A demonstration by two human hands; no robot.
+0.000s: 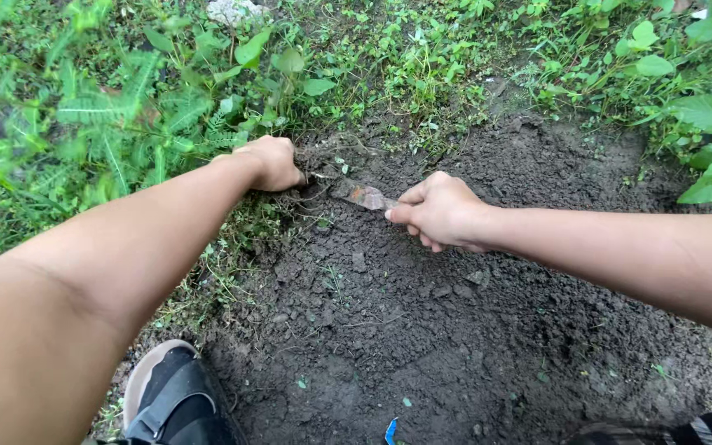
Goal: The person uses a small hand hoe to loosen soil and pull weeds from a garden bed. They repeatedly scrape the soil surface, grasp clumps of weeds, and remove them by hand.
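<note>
My right hand [441, 212] grips the handle of a rusty, soil-caked blade [362, 195] whose tip points left into the dirt at the edge of the weeds. My left hand [272, 162] is closed around a clump of weeds and roots [320, 156] right where the green growth meets the bare soil. The blade's tip lies just to the right of my left fist, a few centimetres away. Whatever the fist holds is mostly hidden by the fingers.
Dark loose soil [422, 330] fills the middle and lower right. Dense green weeds [109, 115] cover the left and top, with broad-leaved plants [710, 115] at the right. My black sandal [176, 400] is at the bottom left; a blue scrap [390, 430] lies in the dirt.
</note>
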